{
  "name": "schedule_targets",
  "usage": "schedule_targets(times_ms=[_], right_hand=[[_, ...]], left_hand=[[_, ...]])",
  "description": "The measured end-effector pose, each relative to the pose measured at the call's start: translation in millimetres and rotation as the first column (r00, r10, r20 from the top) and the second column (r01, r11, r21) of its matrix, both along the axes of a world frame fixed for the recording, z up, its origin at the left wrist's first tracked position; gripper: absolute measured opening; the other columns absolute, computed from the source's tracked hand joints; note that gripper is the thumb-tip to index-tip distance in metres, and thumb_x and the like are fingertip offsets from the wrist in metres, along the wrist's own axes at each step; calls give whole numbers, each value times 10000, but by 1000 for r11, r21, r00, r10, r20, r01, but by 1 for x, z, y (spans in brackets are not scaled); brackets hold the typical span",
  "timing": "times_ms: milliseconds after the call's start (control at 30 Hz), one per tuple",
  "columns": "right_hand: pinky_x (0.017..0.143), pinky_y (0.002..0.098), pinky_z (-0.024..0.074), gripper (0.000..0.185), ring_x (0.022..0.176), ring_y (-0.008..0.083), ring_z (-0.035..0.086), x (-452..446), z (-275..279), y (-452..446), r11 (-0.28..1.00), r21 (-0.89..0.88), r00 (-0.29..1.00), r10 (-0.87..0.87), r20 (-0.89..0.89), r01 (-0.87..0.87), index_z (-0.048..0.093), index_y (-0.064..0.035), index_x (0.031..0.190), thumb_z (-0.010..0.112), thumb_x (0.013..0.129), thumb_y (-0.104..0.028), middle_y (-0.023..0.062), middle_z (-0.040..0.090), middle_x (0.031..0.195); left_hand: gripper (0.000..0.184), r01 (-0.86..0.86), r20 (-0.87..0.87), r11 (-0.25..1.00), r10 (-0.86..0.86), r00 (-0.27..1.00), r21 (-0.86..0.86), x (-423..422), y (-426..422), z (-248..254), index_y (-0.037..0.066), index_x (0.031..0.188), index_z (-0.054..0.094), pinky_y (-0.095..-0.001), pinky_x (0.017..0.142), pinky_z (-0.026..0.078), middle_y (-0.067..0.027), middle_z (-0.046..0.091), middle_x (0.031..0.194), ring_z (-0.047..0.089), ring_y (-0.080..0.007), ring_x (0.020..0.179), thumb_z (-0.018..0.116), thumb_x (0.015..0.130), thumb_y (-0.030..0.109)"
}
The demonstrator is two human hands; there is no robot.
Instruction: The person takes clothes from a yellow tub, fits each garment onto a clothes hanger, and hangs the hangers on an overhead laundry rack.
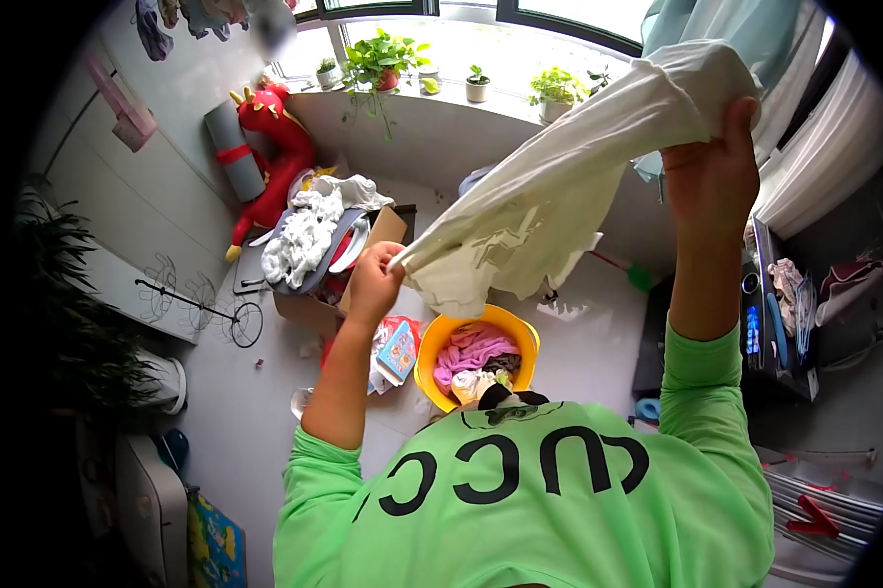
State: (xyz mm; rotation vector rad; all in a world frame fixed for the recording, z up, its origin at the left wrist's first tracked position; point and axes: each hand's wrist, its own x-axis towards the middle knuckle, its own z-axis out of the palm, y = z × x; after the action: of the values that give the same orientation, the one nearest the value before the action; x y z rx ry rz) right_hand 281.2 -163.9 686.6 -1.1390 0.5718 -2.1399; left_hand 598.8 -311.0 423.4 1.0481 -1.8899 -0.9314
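A pale, thin garment (559,181) hangs stretched in the air, higher than the yellow tub (532,351) and beyond it. It looks light, soft and limp, best held by its edges or corners. The left hand (373,284) pinches one end; the right hand (713,174) grips the wider, folded end, its fingers partly hidden by cloth. The smooth, round tub holds crumpled pink fabric (476,353). Left of the tub and farther off lie bunched, wrinkled white laundry (309,230) and a bulging red plush toy (289,147).
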Motion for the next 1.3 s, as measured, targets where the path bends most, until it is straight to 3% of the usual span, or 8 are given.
schedule_targets(times_ms=[133, 333, 533, 567, 633, 800, 1133, 1300], right_hand=[[831, 401, 539, 457, 1015, 264, 614, -28, -9, -1, 977, 112, 982, -188, 29, 183, 457, -45, 1238, 329, 997, -412, 131, 597, 1114], [843, 424, 538, 461, 1026, 286, 603, -79, -39, 4, 957, 202, 966, -233, 115, 207, 433, -11, 1245, 310, 1005, -385, 153, 573, 1146], [808, 392, 527, 482, 974, 239, 621, -119, -87, 26, 784, 435, 868, -496, 8, 444, 511, -28, 1242, 435, 969, -418, 107, 618, 1105], [646, 412, 537, 465, 818, 269, 655, -124, -95, 35, 443, 538, 688, -569, -450, 717, 564, -36, 1178, 514, 931, -426, 146, 634, 1026], [506, 421, 454, 336, 563, 351, 608, -98, -95, 46, 45, -244, -239, -87, -967, 969, 666, -52, 780, 642, 841, -381, 190, 616, 655], [691, 345, 523, 465, 825, 256, 668, 19, -116, 21, 877, 127, 532, -161, -831, 463, 612, -102, 1109, 750, 748, -360, 96, 671, 884], [725, 351, 497, 255, 855, 256, 641, -10, -106, -5, 665, 599, 13, 664, -747, 446, 658, -107, 986, 632, 819, -298, 84, 670, 900], [648, 322, 530, 243, 709, 133, 638, -41, 68, -92, 950, 69, 195, 9, -981, 305, 652, -61, 1027, 659, 854, -230, 64, 670, 813]], left_hand=[[157, 188, -455, 764, 152, 878, 618, 12, -3, 71, 72, 1033, 532, -253, 661, 514, -39, 610, 861, 595, -159, 695, 538, 887, 129], [170, 578, -884, 670, 316, 344, 465, -14, -12, 117, 41, 1083, 520, -367, 868, 548, -100, 604, 988, 629, -228, 927, 494, 915, 30], [114, 575, -882, 670, 341, 324, 470, -47, -5, 160, 116, 928, 587, -374, 815, 531, -27, 623, 873, 622, -176, 824, 514, 880, 189], [114, 576, -858, 637, 375, 350, 513, -53, 3, 167, 111, 923, 583, -378, 824, 522, -36, 618, 881, 615, -185, 838, 514, 875, 188], [81, 538, -852, 673, 298, 431, 508, -72, 19, 171, 116, 898, 581, -394, 773, 518, -25, 587, 834, 598, -193, 801, 520, 866, 159], [34, 667, -790, 512, 37, 612, 541, -129, 73, 180, 101, 805, 528, -341, 616, 516, -44, 555, 758, 568, -160, 650, 555, 817, 84], [196, 661, -562, 363, -348, 750, 657, -38, 39, 156, 100, 767, 501, -233, 534, 453, 0, 545, 694, 532, -87, 580, 691, 810, 114], [119, 648, -656, 354, -115, 746, 674, -3, 57, 134, 48, 858, 554, -297, 623, 518, -58, 609, 765, 603, -149, 649, 638, 851, 133]])
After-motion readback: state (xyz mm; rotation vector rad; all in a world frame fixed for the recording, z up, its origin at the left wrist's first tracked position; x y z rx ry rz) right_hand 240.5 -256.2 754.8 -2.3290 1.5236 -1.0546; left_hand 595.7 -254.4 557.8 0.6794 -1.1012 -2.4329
